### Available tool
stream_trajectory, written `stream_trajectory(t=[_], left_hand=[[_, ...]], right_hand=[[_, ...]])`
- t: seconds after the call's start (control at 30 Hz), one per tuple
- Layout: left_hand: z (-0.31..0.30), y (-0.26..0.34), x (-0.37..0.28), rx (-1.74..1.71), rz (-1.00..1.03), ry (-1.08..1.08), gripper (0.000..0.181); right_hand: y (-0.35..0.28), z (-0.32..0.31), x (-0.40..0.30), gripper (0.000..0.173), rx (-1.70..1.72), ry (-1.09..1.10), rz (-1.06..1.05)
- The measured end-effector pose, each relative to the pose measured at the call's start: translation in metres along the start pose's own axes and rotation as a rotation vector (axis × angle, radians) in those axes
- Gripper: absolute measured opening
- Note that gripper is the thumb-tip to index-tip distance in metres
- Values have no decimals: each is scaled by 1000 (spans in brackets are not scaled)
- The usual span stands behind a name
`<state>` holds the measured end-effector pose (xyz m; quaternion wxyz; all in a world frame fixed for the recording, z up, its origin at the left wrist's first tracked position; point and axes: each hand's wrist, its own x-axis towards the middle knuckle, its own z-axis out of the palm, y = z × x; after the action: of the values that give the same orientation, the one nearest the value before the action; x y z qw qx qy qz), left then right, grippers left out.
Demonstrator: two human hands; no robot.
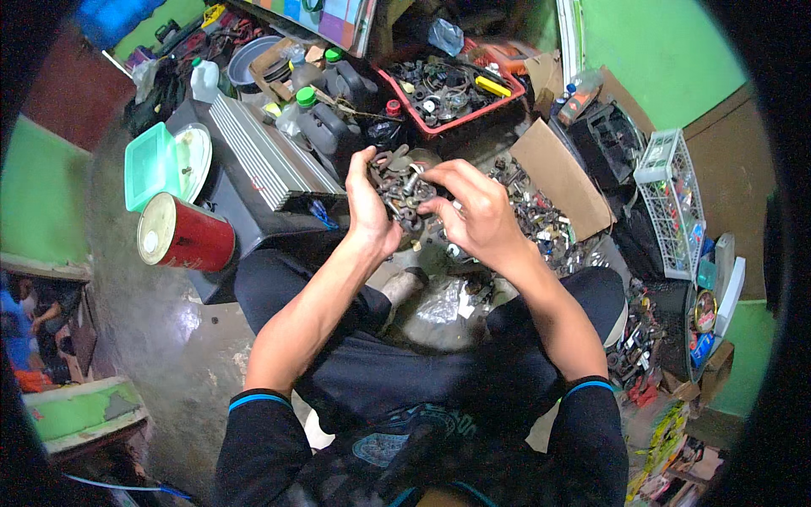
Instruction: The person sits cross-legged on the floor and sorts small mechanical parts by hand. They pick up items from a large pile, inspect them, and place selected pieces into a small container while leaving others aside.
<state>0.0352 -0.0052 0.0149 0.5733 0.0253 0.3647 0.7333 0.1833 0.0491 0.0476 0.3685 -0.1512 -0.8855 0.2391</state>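
Note:
My left hand [367, 209] holds up a heap of small metal hardware [396, 190], mostly bolts, nuts and rings; whether a shallow dish lies under the heap is hidden. A shiny bolt [410, 185] lies at the heap's right side. My right hand [475, 206] is at that side, thumb and index finger apart by the bolt. Nothing shows clearly between those fingertips. Below and beyond the hands, small mixed parts [538, 215] are spread over the floor. Clear plastic [437, 307] lies between my legs.
To the left, a finned metal case [272, 152] and a red tin [196, 234] rest on a dark surface. Ahead stand a red crate [437, 130] of parts and dark jugs with green caps [323, 130]. At right are a cardboard flap [561, 177] and a white plastic basket [668, 203].

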Motion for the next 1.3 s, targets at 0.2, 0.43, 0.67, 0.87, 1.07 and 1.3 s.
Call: stream_trajectory(t=[0.2,0.43,0.67,0.87,1.07,1.3], left_hand=[[0,7,2,1,-25,38,43],[-11,5,6,-76,-122,75,43],[-4,8,-2,-126,-229,-108,64],[-17,22,6,-81,-109,-6,59],[-23,45,15,-111,73,-9,59],[-34,52,19,-143,49,-17,55]], right_hand=[[4,17,6,12,88,98,75],[14,17,12,14,335,111,265],[26,8,13,35,652,114,679],[26,6,16,33,921,45,849],[69,37,-8,25,592,-53,677],[66,54,-9,36,285,-273,699]])
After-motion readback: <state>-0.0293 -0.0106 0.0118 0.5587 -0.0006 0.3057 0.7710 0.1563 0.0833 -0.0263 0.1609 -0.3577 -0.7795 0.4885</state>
